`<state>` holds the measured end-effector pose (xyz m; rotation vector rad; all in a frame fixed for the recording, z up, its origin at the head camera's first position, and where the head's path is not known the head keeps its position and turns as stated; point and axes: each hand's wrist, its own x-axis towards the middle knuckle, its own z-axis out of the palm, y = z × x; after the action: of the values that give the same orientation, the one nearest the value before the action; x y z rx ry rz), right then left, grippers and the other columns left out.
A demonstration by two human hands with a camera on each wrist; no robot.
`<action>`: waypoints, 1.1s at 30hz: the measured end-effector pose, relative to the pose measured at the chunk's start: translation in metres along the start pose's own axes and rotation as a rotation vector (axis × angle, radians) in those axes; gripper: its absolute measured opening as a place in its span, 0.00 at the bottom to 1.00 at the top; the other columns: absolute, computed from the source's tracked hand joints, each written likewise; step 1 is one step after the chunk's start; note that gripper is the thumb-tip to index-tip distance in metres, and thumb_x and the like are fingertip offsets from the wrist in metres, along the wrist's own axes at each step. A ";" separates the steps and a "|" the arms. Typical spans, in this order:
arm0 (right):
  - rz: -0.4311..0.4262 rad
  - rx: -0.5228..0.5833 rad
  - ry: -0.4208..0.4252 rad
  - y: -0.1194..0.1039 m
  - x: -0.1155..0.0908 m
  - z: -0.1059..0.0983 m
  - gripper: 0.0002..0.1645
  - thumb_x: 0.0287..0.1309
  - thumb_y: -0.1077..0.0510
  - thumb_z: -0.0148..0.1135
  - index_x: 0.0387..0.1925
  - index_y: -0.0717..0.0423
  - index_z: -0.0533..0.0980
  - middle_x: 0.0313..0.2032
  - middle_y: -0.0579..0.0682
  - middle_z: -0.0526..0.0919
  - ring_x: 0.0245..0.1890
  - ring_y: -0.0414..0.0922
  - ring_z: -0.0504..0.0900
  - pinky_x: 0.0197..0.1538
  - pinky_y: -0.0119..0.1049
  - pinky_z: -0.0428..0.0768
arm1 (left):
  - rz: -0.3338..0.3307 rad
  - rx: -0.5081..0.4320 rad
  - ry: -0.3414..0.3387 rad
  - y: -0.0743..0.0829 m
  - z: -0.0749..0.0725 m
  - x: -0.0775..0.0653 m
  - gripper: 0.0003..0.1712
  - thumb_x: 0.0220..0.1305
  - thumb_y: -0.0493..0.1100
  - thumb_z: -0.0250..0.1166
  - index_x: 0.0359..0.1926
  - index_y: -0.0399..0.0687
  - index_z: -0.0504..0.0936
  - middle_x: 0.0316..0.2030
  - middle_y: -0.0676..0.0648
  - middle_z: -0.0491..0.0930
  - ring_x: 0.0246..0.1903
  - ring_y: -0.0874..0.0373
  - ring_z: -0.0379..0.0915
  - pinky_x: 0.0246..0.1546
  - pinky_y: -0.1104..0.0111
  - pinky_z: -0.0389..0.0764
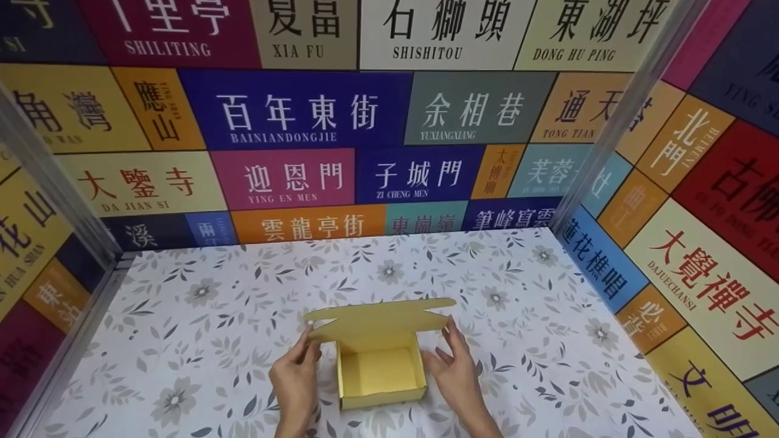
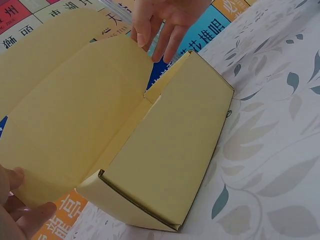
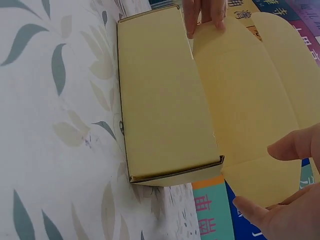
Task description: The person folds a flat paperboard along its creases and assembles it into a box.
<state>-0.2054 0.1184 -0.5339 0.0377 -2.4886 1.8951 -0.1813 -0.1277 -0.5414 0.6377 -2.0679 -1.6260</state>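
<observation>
A yellow cardboard box sits on the table with its lid raised at the back, so the bare inside shows. My left hand holds the lid's left side flap, with fingertips at its edge; the left wrist view shows those fingers at the lower left. On the other side, my right hand has its fingers at the lid's right side flap. In the right wrist view its thumb lies over the flap and another finger is at the flap's lower edge.
A floral-patterned white cover spreads over the tabletop around the box. Behind and on both sides stand walls of coloured panels with Chinese lettering. Metal corner posts join them at the back.
</observation>
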 end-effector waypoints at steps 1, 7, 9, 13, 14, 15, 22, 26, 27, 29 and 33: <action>-0.001 -0.002 -0.001 0.000 -0.002 0.001 0.50 0.63 0.66 0.63 0.78 0.65 0.46 0.78 0.66 0.46 0.76 0.65 0.56 0.69 0.52 0.72 | 0.000 -0.022 0.000 0.000 -0.001 -0.001 0.18 0.65 0.33 0.66 0.57 0.40 0.82 0.45 0.34 0.87 0.36 0.49 0.88 0.31 0.76 0.85; -0.024 -0.016 -0.008 0.000 -0.017 0.005 0.48 0.64 0.68 0.59 0.77 0.66 0.46 0.78 0.67 0.47 0.75 0.65 0.56 0.69 0.50 0.73 | -0.028 -0.115 0.004 -0.001 -0.008 -0.004 0.14 0.64 0.31 0.67 0.51 0.34 0.85 0.44 0.32 0.86 0.38 0.41 0.88 0.31 0.73 0.86; -0.032 -0.028 -0.005 0.000 -0.020 0.006 0.48 0.64 0.68 0.60 0.77 0.66 0.46 0.77 0.68 0.48 0.75 0.65 0.57 0.68 0.49 0.74 | -0.037 -0.121 0.005 -0.001 -0.008 -0.006 0.13 0.63 0.31 0.67 0.49 0.32 0.85 0.44 0.31 0.86 0.38 0.41 0.88 0.30 0.73 0.86; -0.025 -0.051 0.016 -0.002 -0.024 0.007 0.46 0.63 0.67 0.60 0.77 0.64 0.50 0.76 0.68 0.53 0.73 0.65 0.61 0.66 0.49 0.77 | -0.042 -0.106 -0.006 0.001 -0.007 -0.011 0.14 0.64 0.31 0.67 0.50 0.30 0.84 0.45 0.30 0.85 0.39 0.41 0.88 0.30 0.73 0.86; -0.023 -0.057 0.022 -0.002 -0.025 0.008 0.45 0.63 0.68 0.59 0.77 0.64 0.51 0.75 0.68 0.55 0.73 0.64 0.62 0.65 0.49 0.78 | -0.046 -0.096 -0.008 0.002 -0.007 -0.012 0.14 0.64 0.31 0.67 0.50 0.30 0.84 0.45 0.30 0.85 0.39 0.42 0.88 0.30 0.73 0.86; -0.025 -0.059 0.030 -0.003 -0.026 0.008 0.44 0.62 0.68 0.59 0.77 0.64 0.53 0.75 0.69 0.56 0.72 0.64 0.64 0.64 0.48 0.79 | -0.047 -0.084 -0.012 0.003 -0.006 -0.014 0.14 0.63 0.32 0.68 0.50 0.30 0.85 0.45 0.30 0.85 0.39 0.43 0.88 0.29 0.73 0.86; -0.075 -0.083 0.086 -0.003 -0.029 0.011 0.36 0.61 0.74 0.54 0.72 0.64 0.64 0.67 0.66 0.71 0.66 0.60 0.74 0.55 0.34 0.82 | -0.047 -0.031 -0.037 0.009 0.000 -0.025 0.17 0.63 0.31 0.68 0.53 0.32 0.84 0.45 0.30 0.86 0.40 0.44 0.88 0.29 0.74 0.86; -0.056 -0.079 0.089 -0.004 -0.031 0.012 0.34 0.60 0.73 0.54 0.69 0.61 0.69 0.66 0.61 0.75 0.63 0.58 0.77 0.53 0.29 0.81 | -0.032 -0.010 -0.034 0.011 0.003 -0.032 0.18 0.63 0.30 0.66 0.55 0.31 0.83 0.48 0.29 0.84 0.44 0.40 0.87 0.33 0.72 0.87; -0.045 -0.076 0.087 -0.005 -0.031 0.012 0.33 0.60 0.73 0.54 0.68 0.60 0.70 0.66 0.60 0.76 0.63 0.57 0.78 0.52 0.29 0.80 | -0.022 -0.002 -0.034 0.012 0.004 -0.034 0.19 0.63 0.29 0.65 0.55 0.31 0.82 0.49 0.28 0.84 0.45 0.40 0.86 0.35 0.71 0.87; -0.023 -0.073 0.076 -0.006 -0.032 0.013 0.32 0.61 0.71 0.55 0.67 0.57 0.71 0.65 0.57 0.77 0.62 0.54 0.79 0.51 0.29 0.80 | 0.011 0.017 -0.036 0.012 0.005 -0.036 0.20 0.62 0.28 0.64 0.56 0.31 0.82 0.49 0.28 0.83 0.46 0.39 0.85 0.39 0.67 0.88; -0.006 -0.060 0.044 -0.008 -0.030 0.014 0.29 0.62 0.69 0.56 0.66 0.55 0.73 0.65 0.56 0.78 0.60 0.52 0.81 0.49 0.29 0.81 | 0.064 0.053 -0.067 0.015 0.006 -0.042 0.24 0.60 0.27 0.61 0.59 0.32 0.79 0.52 0.29 0.82 0.50 0.39 0.84 0.46 0.62 0.86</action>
<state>-0.1748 0.1032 -0.5304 0.0021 -2.5115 1.7981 -0.1525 -0.0947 -0.5305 0.5362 -2.1624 -1.5820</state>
